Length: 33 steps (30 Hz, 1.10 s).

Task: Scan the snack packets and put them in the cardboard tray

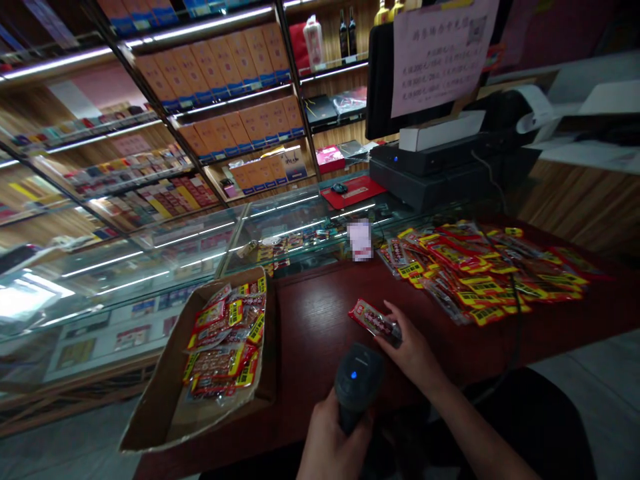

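Observation:
My left hand (336,437) is wrapped round the handle of a dark barcode scanner (359,377), which shows a small blue light on top. Just beyond the scanner's head, my right hand (413,353) pinches a small snack packet (376,321) by its near end, thumb on one side and fingers on the other. The packet is clear with a red edge and dark contents. To the right lies a spread-out pile of similar red and yellow snack packets (465,267). On the left an open cardboard box (273,333) holds several more packets.
The dark red table (320,293) meets a glass display counter (200,230) behind it. A monitor (383,80) with a paper sign stands at the back right above a black cash drawer (425,173). A cable (515,313) crosses the packet pile. Shelves of boxes (215,63) line the wall.

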### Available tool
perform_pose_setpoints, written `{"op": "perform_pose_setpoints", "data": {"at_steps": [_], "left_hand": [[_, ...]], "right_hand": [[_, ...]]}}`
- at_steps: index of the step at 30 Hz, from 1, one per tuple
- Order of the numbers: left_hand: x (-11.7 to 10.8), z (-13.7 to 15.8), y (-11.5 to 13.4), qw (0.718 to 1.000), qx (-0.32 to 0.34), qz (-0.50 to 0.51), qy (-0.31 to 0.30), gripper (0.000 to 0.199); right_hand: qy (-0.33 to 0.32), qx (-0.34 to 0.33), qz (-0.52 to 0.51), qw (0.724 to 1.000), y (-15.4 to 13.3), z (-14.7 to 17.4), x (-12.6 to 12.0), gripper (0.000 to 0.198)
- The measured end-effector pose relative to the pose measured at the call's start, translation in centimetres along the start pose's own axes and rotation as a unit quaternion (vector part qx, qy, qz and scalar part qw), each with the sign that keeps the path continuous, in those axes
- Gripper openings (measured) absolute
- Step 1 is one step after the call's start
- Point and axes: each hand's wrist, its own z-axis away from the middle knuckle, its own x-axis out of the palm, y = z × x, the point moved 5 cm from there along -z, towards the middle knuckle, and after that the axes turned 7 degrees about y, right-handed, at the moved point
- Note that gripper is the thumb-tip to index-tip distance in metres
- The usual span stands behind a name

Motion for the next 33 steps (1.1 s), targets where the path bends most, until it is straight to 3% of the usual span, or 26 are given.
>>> {"op": "perform_pose_setpoints", "data": {"at_steps": [5,8,15,28,33], "left_hand": [[0.6,-0.1,0.9,0.999,0.030,-0.021,-0.009,0.007],[0.7,-0.2,0.4,1.000,0.027,-0.012,0.004,0.008],[0.7,-0.3,-1.0,1.000,-0.007,0.012,0.012,0.016],[-0.1,-0.3,-0.9,0.999,-0.022,0.017,0.021,0.016],[0.3,-0.4,-0.8,0.999,-0.027,0.034,0.018,0.016]], "right_hand": [[-0.052,-0.037,-0.039,0.997,-0.8,-0.2,-0.3,0.051],[-0.072,-0.028,-0.076,0.994,-0.9,-0.3,-0.5,0.055],[-0.016,0.109,-0.195,0.975,1.1,-0.4,-0.3,0.060],[-0.011,0.056,-0.184,0.981,1.2,-0.5,-0.3,0.055],[-0.005,0.095,-0.197,0.976,0.8,-0.7,-0.3,0.053]]}}
